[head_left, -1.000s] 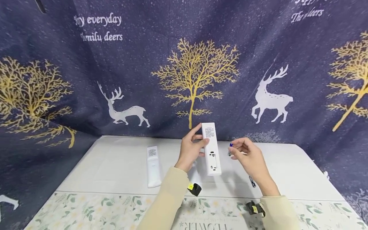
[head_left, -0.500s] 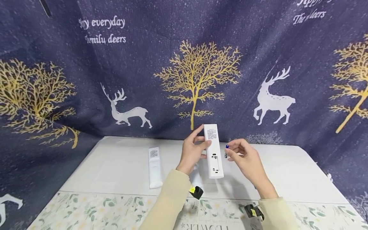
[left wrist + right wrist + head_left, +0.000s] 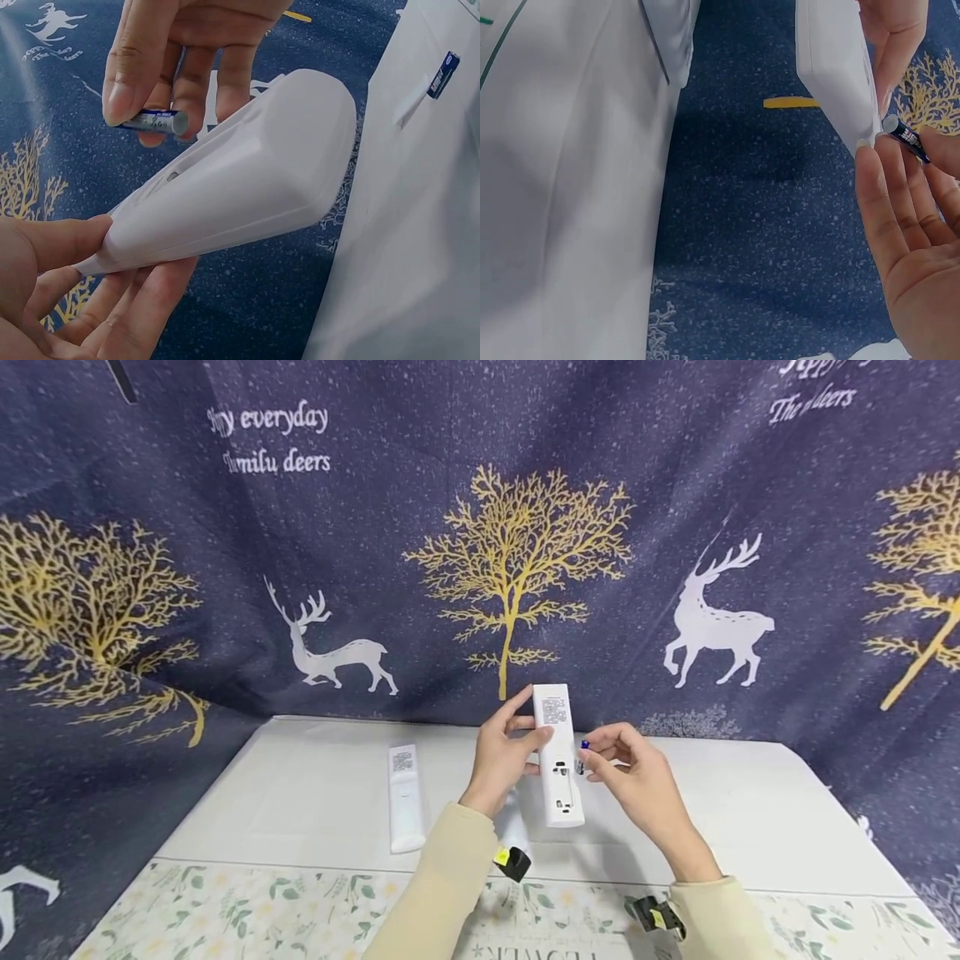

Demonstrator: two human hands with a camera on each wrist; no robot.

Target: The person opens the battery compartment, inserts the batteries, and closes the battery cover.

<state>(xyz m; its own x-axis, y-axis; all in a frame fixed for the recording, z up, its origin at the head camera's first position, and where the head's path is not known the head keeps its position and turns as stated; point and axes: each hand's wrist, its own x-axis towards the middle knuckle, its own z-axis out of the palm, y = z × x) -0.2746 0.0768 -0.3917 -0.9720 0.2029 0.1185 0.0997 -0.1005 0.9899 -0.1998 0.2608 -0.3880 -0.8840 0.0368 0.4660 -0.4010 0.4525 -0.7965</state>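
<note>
My left hand grips a white remote control around its upper half, thumb on the back. That back faces the head camera, and metal contacts show in its uncovered battery compartment. Just to the right, my right hand pinches a small blue-and-silver battery between thumb and fingers. The battery is close beside the remote's edge. In the right wrist view, the fingertips are right at the remote's side. A second battery lies on the white table, hidden by my right forearm in the head view.
Another white remote lies back up on the table, left of my hands. A pale piece lies below my left hand. Floral cloth covers the near edge. A dark blue deer-print curtain hangs behind.
My right hand has moved left with the battery, closing the gap to the remote. The remote has shifted slightly right and down in the head view, as has the whole scene.
</note>
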